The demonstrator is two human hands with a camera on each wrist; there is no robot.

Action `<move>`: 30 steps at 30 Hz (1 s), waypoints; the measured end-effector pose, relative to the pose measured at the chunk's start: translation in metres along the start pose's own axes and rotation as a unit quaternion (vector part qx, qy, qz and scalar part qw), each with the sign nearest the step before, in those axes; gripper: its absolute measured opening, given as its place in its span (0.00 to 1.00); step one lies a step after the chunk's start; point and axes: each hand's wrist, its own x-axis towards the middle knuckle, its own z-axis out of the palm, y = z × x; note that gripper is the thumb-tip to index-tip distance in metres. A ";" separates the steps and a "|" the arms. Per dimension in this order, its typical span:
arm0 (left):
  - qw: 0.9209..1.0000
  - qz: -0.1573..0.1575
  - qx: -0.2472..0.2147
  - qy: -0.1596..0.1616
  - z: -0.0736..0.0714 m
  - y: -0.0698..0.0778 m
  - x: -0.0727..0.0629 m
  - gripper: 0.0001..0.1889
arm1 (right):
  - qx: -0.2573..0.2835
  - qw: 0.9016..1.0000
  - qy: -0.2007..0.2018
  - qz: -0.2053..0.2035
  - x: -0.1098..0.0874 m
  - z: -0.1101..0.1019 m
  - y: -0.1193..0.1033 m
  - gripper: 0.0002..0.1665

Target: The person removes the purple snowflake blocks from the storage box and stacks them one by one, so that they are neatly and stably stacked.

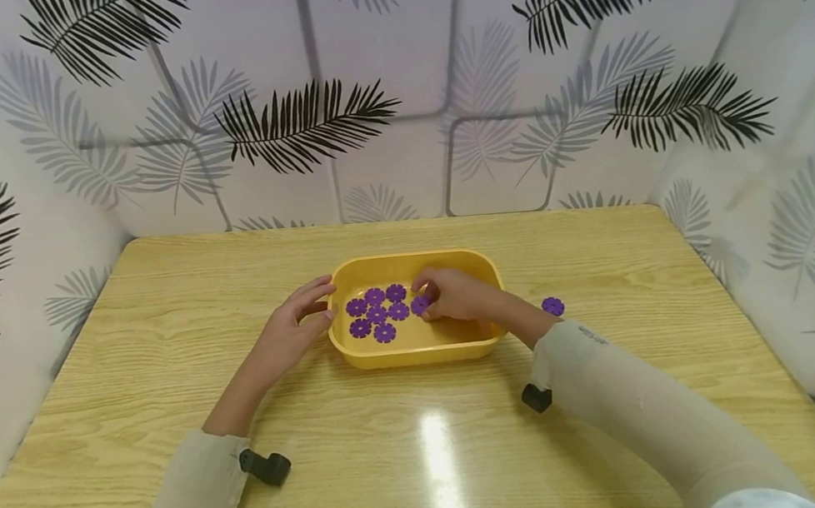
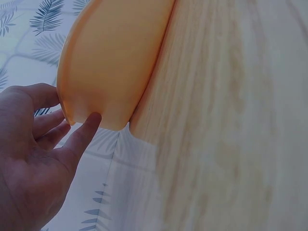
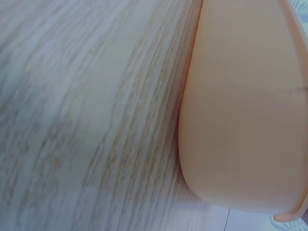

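The left hand [image 1: 288, 328] grips the yellow tray [image 1: 419, 356] at its left end, best held steady; the right hand [image 1: 455, 293] pinches a purple disc [image 1: 419, 305], which should need only light pressure.

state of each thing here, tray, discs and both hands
Yellow oblong plastic tray, upright on the wood-grain table
Seven purple notched round discs, lying inside the tray
Lone purple disc, on table right of tray
Left hand, touching the tray's left end
Right hand, pinching an eighth disc inside the tray
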 end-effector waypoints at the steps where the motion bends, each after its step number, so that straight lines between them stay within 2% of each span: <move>1: 1.000 -0.001 -0.001 0.000 0.000 0.000 0.000 0.26 | -0.004 1.000 -0.002 -0.004 0.000 0.000 0.000 0.22; 18: 1.000 0.001 -0.007 -0.004 0.001 0.002 -0.001 0.26 | -0.060 0.998 -0.015 -0.032 -0.003 -0.001 0.001 0.22; 30: 1.000 -0.002 0.003 0.002 0.001 0.002 -0.001 0.27 | -0.021 0.998 0.008 -0.055 -0.014 -0.014 -0.005 0.23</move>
